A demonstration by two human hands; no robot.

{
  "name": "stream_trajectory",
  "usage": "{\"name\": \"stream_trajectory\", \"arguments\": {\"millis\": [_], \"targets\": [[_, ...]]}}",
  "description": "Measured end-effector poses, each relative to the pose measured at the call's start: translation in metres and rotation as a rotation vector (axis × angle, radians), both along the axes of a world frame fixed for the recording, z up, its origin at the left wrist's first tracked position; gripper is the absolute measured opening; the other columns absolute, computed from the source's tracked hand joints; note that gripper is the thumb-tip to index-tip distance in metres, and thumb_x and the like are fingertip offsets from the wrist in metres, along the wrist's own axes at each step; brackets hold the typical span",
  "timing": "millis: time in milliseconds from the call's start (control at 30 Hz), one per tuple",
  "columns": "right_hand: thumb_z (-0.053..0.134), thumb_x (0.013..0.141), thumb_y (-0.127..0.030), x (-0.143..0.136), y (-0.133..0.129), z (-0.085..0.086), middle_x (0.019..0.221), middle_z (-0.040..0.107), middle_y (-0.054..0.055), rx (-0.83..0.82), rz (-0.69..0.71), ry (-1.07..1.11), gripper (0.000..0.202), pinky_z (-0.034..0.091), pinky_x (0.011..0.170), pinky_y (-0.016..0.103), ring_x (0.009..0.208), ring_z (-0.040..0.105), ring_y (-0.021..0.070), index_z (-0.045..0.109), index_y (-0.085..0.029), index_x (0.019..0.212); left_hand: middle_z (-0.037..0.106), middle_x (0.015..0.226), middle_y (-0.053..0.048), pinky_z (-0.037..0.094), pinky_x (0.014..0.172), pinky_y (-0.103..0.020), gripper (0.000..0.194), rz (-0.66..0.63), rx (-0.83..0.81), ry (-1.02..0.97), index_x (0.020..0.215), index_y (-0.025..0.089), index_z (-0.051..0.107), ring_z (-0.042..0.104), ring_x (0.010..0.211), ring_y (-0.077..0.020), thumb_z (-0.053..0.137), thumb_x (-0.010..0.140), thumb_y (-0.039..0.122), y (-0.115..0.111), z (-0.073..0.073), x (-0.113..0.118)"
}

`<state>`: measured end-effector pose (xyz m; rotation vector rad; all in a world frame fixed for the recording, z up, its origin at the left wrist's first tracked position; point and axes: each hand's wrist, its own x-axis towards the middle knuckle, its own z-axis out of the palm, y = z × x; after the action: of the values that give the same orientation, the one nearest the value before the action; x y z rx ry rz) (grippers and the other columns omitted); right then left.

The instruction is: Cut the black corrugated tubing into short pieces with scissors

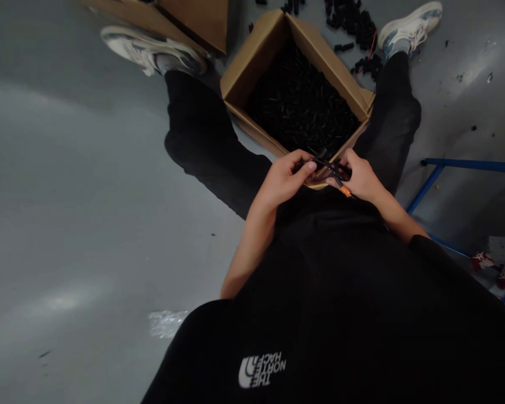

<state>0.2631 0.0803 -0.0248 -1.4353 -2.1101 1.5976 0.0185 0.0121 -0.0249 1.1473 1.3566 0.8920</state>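
Observation:
My left hand [287,177] is closed in a pinch, thumb against fingers, on a small black ridged part [322,152]. My right hand [359,175] is wrapped round a dark slim hand tool with an orange patch [344,191] on its handle; it looks like small cutters or scissors, but the fingers hide much of it. The tool's dark front end meets the black part between the two hands. Both hands are over the near corner of an open cardboard box [252,56], which holds a heap of small black pieces [298,104].
My legs lie on either side of the box. More black pieces [353,25] are on the grey floor beyond it. A second cardboard box [197,19] stands at upper left. At right is a blue metal frame [475,165]; clear plastic [166,324] lies at lower left.

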Motion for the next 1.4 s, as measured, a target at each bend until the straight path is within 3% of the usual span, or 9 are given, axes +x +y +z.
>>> {"name": "stream_trajectory", "arguments": {"millis": [133, 300, 400, 533, 667, 800, 1033, 1400], "targets": [[0.092, 0.077, -0.078, 0.005, 0.000, -0.001, 0.089, 0.064, 0.001, -0.014, 0.011, 0.079, 0.070, 0.049, 0.077, 0.041, 0.081, 0.061, 0.0212, 0.045, -0.028, 0.093, 0.073, 0.076, -0.002, 0.047, 0.053, -0.022, 0.059, -0.044, -0.025, -0.197, 0.099, 0.019, 0.073, 0.059, 0.056, -0.0099, 0.073, 0.103, 0.078, 0.004, 0.006, -0.008], [0.094, 0.080, -0.070, 0.003, 0.004, 0.005, 0.105, 0.070, 0.004, -0.006, 0.076, 0.102, 0.066, 0.053, 0.082, 0.042, 0.090, 0.067, 0.0237, 0.053, -0.026, 0.107, 0.070, 0.071, -0.002, 0.044, 0.047, -0.019, 0.059, -0.130, -0.158, -0.391, 0.094, 0.019, 0.075, 0.056, 0.052, -0.0084, 0.079, 0.099, 0.077, 0.000, 0.011, -0.006], [0.096, 0.080, -0.064, 0.000, 0.007, 0.012, 0.099, 0.069, 0.002, 0.003, 0.103, 0.065, 0.063, 0.052, 0.081, 0.040, 0.087, 0.065, 0.0221, 0.053, -0.027, 0.106, 0.066, 0.067, 0.000, 0.039, 0.042, -0.019, 0.063, -0.090, -0.250, -0.562, 0.088, 0.018, 0.073, 0.051, 0.047, -0.0076, 0.088, 0.091, 0.079, -0.003, 0.008, -0.003], [0.097, 0.079, -0.055, -0.001, 0.010, 0.021, 0.091, 0.066, -0.001, 0.010, 0.138, -0.005, 0.059, 0.047, 0.078, 0.038, 0.082, 0.061, 0.0197, 0.050, -0.026, 0.100, 0.065, 0.066, 0.001, 0.033, 0.039, -0.019, 0.062, -0.070, -0.305, -0.635, 0.094, 0.017, 0.078, 0.046, 0.045, -0.0064, 0.092, 0.087, 0.077, -0.005, 0.004, -0.004], [0.093, 0.081, -0.053, -0.002, 0.009, 0.023, 0.099, 0.069, 0.002, -0.012, 0.113, -0.026, 0.056, 0.047, 0.080, 0.039, 0.085, 0.064, 0.0213, 0.050, -0.026, 0.105, 0.066, 0.067, 0.000, 0.041, 0.043, -0.019, 0.061, -0.068, -0.261, -0.579, 0.089, 0.018, 0.074, 0.052, 0.049, -0.0076, 0.090, 0.090, 0.077, -0.005, -0.001, -0.004], [0.090, 0.084, -0.059, -0.007, 0.005, 0.018, 0.106, 0.072, 0.004, -0.031, 0.077, -0.044, 0.057, 0.050, 0.080, 0.040, 0.089, 0.066, 0.0233, 0.049, -0.027, 0.108, 0.072, 0.074, -0.002, 0.051, 0.054, -0.020, 0.060, 0.025, -0.147, -0.395, 0.089, 0.019, 0.071, 0.062, 0.059, -0.0100, 0.085, 0.095, 0.078, -0.003, -0.003, 0.001], [0.090, 0.085, -0.068, -0.005, 0.003, 0.014, 0.095, 0.070, 0.003, -0.014, 0.045, -0.098, 0.058, 0.050, 0.080, 0.041, 0.086, 0.068, 0.0232, 0.052, -0.027, 0.100, 0.074, 0.075, -0.004, 0.050, 0.057, -0.024, 0.063, 0.035, -0.088, -0.201, 0.084, 0.022, 0.070, 0.063, 0.061, -0.0123, 0.073, 0.100, 0.083, -0.003, -0.007, 0.003], [0.091, 0.087, -0.052, 0.003, 0.005, 0.013, 0.110, 0.074, 0.006, -0.004, 0.058, -0.146, 0.051, 0.055, 0.086, 0.046, 0.095, 0.072, 0.0282, 0.052, -0.027, 0.108, 0.075, 0.076, -0.003, 0.056, 0.064, -0.026, 0.063, 0.113, -0.049, -0.178, 0.101, 0.020, 0.076, 0.067, 0.066, -0.0145, 0.081, 0.093, 0.082, -0.001, -0.011, 0.003]]}}
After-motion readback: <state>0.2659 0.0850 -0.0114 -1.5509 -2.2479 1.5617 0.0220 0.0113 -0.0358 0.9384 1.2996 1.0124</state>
